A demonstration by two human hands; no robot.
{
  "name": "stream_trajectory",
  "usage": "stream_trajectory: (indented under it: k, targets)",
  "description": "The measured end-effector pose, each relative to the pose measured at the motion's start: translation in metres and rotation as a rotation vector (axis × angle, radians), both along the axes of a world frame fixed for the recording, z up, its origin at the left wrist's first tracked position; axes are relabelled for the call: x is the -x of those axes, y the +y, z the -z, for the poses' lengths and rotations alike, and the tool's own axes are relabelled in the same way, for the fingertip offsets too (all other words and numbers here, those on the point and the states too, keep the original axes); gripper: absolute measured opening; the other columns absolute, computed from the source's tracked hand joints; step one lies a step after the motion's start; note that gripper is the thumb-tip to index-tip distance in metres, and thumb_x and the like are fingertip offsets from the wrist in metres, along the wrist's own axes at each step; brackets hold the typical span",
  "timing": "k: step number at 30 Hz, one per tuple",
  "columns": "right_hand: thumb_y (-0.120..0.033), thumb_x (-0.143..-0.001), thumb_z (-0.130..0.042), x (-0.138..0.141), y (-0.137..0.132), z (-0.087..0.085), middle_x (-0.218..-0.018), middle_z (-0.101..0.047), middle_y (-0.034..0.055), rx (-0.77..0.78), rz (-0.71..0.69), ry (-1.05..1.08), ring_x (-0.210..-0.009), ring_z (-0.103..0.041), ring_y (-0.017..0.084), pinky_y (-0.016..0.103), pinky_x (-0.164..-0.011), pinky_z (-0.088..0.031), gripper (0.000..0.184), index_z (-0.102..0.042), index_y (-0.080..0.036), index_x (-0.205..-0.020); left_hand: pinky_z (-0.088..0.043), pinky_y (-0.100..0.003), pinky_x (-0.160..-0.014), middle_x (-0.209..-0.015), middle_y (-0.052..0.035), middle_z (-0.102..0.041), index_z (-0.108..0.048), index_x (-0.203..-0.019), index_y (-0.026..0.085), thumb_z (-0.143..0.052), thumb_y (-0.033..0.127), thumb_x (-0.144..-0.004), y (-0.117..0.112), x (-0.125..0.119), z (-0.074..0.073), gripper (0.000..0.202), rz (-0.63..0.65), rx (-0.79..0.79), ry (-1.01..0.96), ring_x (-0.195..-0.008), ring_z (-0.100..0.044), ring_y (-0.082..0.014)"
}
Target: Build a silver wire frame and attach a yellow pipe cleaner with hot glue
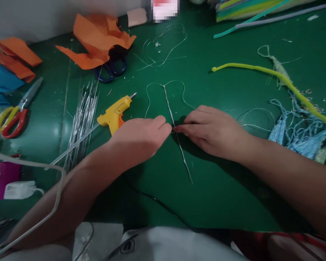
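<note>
Blue-handled scissors [111, 69] in the upper left-centre of the frame are half buried under crumpled orange paper [97, 40]; only the handle loops are seen. A patch at the top edge is blurred and cannot be read. The rear of the yellow glue gun [114, 112] is covered by the left hand [141, 139]. The thin loops of the twisted wire [168, 105] are faint against the green table [222, 188] and are lost where one runs under the right hand [212, 130]. The wire is laid flat at mid-frame, its twisted stem running from two loops above down toward lower centre. Both hands are closed to a pinch, brought in from either side and met on the stem about midway along it. The exact grip point is masked by the fingers [163, 127], with bare stem seen above and below them.
</note>
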State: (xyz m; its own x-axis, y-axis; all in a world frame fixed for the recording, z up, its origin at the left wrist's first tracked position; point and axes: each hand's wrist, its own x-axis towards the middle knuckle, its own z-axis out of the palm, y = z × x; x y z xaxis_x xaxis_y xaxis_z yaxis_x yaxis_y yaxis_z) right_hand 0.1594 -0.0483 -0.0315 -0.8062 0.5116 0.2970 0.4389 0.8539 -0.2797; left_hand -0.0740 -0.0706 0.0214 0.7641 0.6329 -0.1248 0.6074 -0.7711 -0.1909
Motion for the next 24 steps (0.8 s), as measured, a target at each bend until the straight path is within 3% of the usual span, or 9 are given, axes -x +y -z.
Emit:
stream_trajectory:
  k: [7,16,24]
  targets:
    - [-0.022,-0.102,-0.041,0.001,-0.001,-0.003,-0.092,-0.069,0.0099,-0.018,0.009,0.032,-0.082,-0.056,0.019,0.033,-0.070,-0.043,0.035,-0.073,-0.015,-0.114,-0.024,-0.032,-0.048,-0.068,-0.0014,-0.053,-0.059,-0.077,0.019,-0.048,0.010,-0.089,-0.002,0.000,0.012,0.018,0.031,-0.102,-0.127,-0.053,-0.047,-0.0168]
    - [-0.021,-0.101,-0.042,0.001,-0.003,-0.005,-0.089,-0.070,0.0104,-0.006,0.012,0.084,-0.081,-0.058,0.018,0.033,-0.071,-0.048,0.033,-0.075,-0.014,-0.103,-0.027,-0.032,-0.048,-0.069,-0.0015,-0.054,-0.061,-0.079,0.018,-0.049,0.008,-0.089,-0.002,0.001,0.012,0.019,0.033,-0.103,-0.143,-0.053,-0.048,-0.0162]
    - [-0.019,-0.100,-0.043,0.002,-0.006,-0.004,-0.094,-0.071,0.0111,-0.081,0.042,0.043,-0.082,-0.058,0.020,0.034,-0.072,-0.048,0.033,-0.075,-0.014,-0.105,-0.028,-0.031,-0.048,-0.072,-0.0017,-0.056,-0.061,-0.079,0.018,-0.050,0.010,-0.089,-0.001,0.002,0.015,0.017,0.032,-0.112,-0.150,-0.054,-0.049,-0.0161]
